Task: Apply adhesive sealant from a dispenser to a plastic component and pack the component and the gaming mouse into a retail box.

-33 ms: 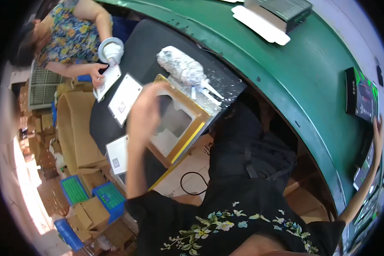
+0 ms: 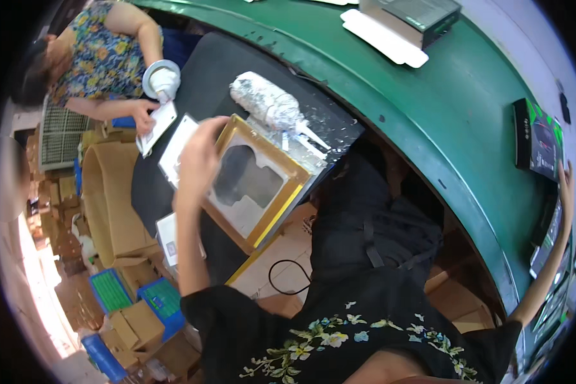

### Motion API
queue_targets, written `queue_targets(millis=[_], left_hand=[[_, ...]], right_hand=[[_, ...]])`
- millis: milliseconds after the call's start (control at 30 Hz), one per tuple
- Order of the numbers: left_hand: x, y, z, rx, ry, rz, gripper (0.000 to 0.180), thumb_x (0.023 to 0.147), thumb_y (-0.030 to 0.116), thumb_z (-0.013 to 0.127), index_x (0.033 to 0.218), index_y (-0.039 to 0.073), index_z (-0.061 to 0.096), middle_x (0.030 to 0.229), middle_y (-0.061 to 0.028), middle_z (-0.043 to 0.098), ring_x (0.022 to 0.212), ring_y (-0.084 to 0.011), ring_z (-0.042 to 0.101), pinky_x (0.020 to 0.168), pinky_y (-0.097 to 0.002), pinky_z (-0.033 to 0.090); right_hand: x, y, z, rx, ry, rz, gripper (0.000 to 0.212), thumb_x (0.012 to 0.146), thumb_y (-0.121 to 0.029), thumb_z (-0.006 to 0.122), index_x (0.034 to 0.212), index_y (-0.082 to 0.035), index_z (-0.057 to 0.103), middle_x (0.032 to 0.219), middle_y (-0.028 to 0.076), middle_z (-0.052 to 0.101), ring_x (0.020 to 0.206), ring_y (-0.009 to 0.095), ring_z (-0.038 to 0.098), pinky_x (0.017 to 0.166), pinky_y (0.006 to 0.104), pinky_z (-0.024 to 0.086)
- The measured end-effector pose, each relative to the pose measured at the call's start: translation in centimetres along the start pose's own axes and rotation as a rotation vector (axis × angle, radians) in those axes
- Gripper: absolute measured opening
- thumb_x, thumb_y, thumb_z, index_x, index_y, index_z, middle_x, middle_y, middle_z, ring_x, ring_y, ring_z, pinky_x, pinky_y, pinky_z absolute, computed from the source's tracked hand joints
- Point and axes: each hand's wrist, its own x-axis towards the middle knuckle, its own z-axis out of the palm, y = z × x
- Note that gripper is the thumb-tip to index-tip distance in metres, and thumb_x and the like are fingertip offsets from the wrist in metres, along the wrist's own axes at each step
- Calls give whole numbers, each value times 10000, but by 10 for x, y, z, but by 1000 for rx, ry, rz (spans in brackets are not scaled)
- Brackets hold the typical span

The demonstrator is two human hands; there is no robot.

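Brown wooden frame point(image 2: 276, 207) lies tilted on the dark table point(image 2: 205, 61), left of the person's legs, yellow strip along its near right edge. Inside it, a pale sheet with a dark, irregular see-through patch. Left hand point(image 2: 201, 153) at the frame's left far side, fingers bent and fairly narrow; cannot tell whether they grip the corner or just hover. White plate point(image 2: 180, 150) partly hidden behind that hand; another white panel point(image 2: 168, 237) lies nearer, at the left table edge, partly behind the forearm.

White-smeared bundle point(image 2: 265, 99) with pointed tips rests just beyond the frame, white smears around it. Right hand point(image 2: 565, 182) far off to the right, fingertips at the near edge of a black-and-green box point(image 2: 537, 137) on the green table point(image 2: 467, 128); grip cannot be told. Open dark carton point(image 2: 419, 16) with white flap at the far side of that table.

Far left, co-worker's hand point(image 2: 144, 118) holds a white slab point(image 2: 157, 131), a white wad point(image 2: 164, 83) in a pale disc next to it. Cardboard point(image 2: 112, 205) and green-blue crates point(image 2: 110, 291) at left; black cable point(image 2: 272, 285) loops on the tiled floor.
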Motion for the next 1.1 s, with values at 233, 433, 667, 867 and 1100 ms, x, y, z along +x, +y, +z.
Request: queue_targets(millis=[233, 433, 667, 867, 1100], left_hand=[[46, -168, -29, 534, -389, 166, 344, 751, -25, 622, 1064, 113, 650, 1184, -106, 610, 1277, -326, 480, 1066, -462, 352], [42, -149, -74, 524, -378, 206, 119, 784, 25, 666, 879, 41, 597, 914, -118, 553, 936, -353, 552, 901, -435, 400], [-46, -82, -103, 353, 298, -43, 165, 967, 26, 515, 1123, -22, 537, 979, -164, 582, 934, -266, 607, 840, -360, 479], [-163, -105, -67, -639, 729, -513, 188, 1024, 127, 519, 1158, 0, 549, 1028, -52, 590, 952, -139, 570, 844, -296, 482], [-174, -44, 46, -1247, 688, -724, 142, 995, 78, 549, 1126, 64, 497, 969, -10, 581, 887, -104, 577, 753, -276, 492]], right_hand=[[37, -85, 31, -471, 156, -14, 544, 820, -468, 743, 972, 50, 671, 912, 137, 676, 888, 236, 637, 762, 363, 495], [-5, -239, -35, 14, 158, -243, 354, 900, -289, 709, 1085, 12, 683, 908, 10, 675, 838, 76, 603, 758, 226, 467], [-151, -334, 125, -453, 372, -1001, 188, 832, -41, 612, 1019, -53, 633, 970, 138, 671, 836, 256, 670, 747, 344, 531], [-185, -319, 226, -550, -186, -962, 166, 864, -146, 632, 957, -11, 618, 879, 185, 640, 826, 380, 651, 722, 468, 524], [-215, -407, 242, -278, -409, -1069, 388, 892, -296, 688, 1105, 25, 641, 1035, 222, 673, 946, 388, 651, 798, 435, 519]])
